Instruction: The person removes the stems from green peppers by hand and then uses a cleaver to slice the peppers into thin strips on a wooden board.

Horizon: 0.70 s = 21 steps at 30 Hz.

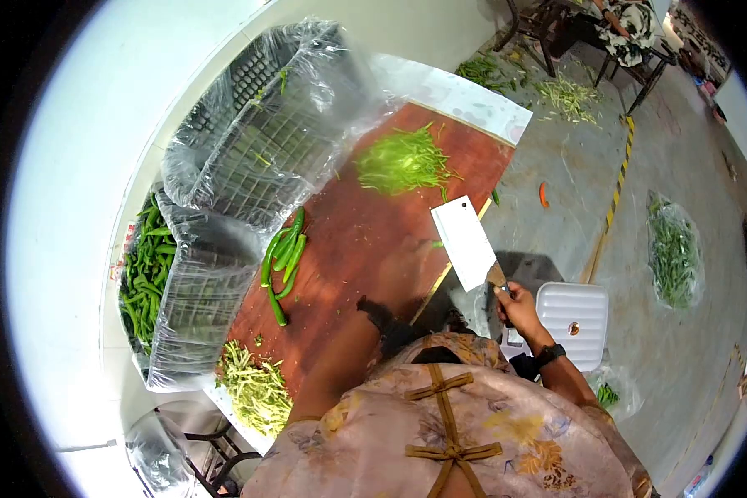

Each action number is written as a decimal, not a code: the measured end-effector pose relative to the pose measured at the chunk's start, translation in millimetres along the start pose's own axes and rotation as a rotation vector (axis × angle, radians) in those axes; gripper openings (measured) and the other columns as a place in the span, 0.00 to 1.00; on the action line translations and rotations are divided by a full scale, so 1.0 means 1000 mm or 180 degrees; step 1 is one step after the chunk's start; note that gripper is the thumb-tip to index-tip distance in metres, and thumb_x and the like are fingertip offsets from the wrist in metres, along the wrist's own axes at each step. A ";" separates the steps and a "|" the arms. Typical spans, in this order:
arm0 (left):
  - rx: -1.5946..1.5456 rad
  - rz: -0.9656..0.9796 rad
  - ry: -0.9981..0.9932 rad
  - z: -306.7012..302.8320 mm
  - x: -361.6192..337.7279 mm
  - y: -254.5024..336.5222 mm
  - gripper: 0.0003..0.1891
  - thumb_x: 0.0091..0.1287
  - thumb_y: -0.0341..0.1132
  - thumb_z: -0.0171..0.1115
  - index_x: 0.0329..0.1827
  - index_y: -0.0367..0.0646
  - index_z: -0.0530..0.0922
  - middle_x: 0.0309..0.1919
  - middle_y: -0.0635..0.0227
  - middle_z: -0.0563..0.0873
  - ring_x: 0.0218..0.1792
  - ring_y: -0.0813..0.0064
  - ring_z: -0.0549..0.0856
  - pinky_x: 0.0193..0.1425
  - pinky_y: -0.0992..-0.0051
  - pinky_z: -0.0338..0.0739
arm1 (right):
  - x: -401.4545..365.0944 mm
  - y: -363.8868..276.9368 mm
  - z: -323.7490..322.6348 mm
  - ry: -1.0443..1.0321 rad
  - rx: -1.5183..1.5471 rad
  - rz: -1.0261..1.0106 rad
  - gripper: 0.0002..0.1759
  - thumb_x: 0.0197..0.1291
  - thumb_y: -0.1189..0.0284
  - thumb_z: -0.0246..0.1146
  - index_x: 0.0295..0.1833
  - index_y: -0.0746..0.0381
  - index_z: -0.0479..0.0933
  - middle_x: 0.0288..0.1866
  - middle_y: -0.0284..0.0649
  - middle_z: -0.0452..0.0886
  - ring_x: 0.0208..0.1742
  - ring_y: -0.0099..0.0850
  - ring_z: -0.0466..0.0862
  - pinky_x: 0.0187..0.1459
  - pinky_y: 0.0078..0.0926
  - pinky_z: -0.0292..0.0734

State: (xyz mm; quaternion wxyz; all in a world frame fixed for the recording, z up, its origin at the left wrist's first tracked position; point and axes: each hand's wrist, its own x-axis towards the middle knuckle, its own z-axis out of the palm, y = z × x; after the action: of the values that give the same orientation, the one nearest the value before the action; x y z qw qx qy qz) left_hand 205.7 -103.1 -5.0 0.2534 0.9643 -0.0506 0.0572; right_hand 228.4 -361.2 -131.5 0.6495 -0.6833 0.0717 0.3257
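a person's right hand [517, 308] clenches a cleaver [465, 242] near the edge of a red table [349, 241] bearing green peppers [295, 256]; the left hand [417, 264] is blurred, its grip unclear.

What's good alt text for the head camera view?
A person's right hand holds a cleaver at the edge of a red-brown table with whole green peppers and finely cut green pieces. The left hand is blurred; plastic-covered crates, one holding peppers, stand at left.

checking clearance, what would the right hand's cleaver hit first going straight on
Likely the shredded green pile on the red tabletop, though the cleaver in the right hand may clear it.
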 end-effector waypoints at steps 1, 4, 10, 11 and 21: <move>-0.0104 -0.0273 -0.0216 -0.010 0.000 0.009 0.15 0.62 0.39 0.60 0.51 0.45 0.76 0.41 0.58 0.80 0.41 0.55 0.81 0.43 0.60 0.76 | 0.001 0.001 0.001 -0.0009 0.0005 0.0000 0.09 0.65 0.68 0.60 0.37 0.62 0.72 0.17 0.31 0.71 0.14 0.20 0.68 0.16 0.21 0.61; -0.0099 -0.0217 -0.0252 -0.007 -0.002 0.007 0.15 0.62 0.37 0.59 0.51 0.45 0.75 0.43 0.58 0.79 0.43 0.54 0.80 0.44 0.61 0.76 | 0.004 0.006 0.003 -0.0057 0.0154 0.0035 0.09 0.65 0.68 0.60 0.37 0.62 0.72 0.18 0.33 0.73 0.16 0.21 0.71 0.18 0.21 0.65; 0.0801 0.0651 -0.0557 0.004 -0.002 -0.005 0.17 0.60 0.32 0.57 0.53 0.44 0.74 0.47 0.56 0.76 0.46 0.52 0.78 0.49 0.62 0.75 | 0.010 0.018 0.009 -0.0226 0.0539 -0.0010 0.08 0.66 0.69 0.59 0.37 0.63 0.71 0.21 0.34 0.75 0.18 0.22 0.73 0.21 0.22 0.70; 0.0806 0.0693 -0.0569 0.008 -0.003 -0.009 0.17 0.60 0.32 0.57 0.53 0.44 0.74 0.47 0.56 0.76 0.46 0.52 0.78 0.49 0.62 0.75 | 0.009 0.018 0.010 -0.0239 0.0536 -0.0016 0.08 0.66 0.70 0.59 0.38 0.63 0.71 0.22 0.34 0.75 0.18 0.22 0.73 0.21 0.22 0.69; 0.0117 0.0062 -0.0574 0.009 -0.009 0.000 0.24 0.63 0.35 0.56 0.64 0.45 0.69 0.49 0.49 0.73 0.43 0.49 0.79 0.46 0.58 0.77 | -0.014 0.035 0.026 0.0033 0.0584 -0.0046 0.09 0.66 0.68 0.59 0.42 0.63 0.72 0.21 0.33 0.74 0.17 0.21 0.71 0.18 0.18 0.66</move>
State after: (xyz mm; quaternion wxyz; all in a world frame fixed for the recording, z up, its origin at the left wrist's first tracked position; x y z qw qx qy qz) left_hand 197.9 -106.9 -13.9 0.2296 0.9695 -0.0815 -0.0264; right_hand 190.0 -346.7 -151.4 0.7113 -0.6232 0.0996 0.3094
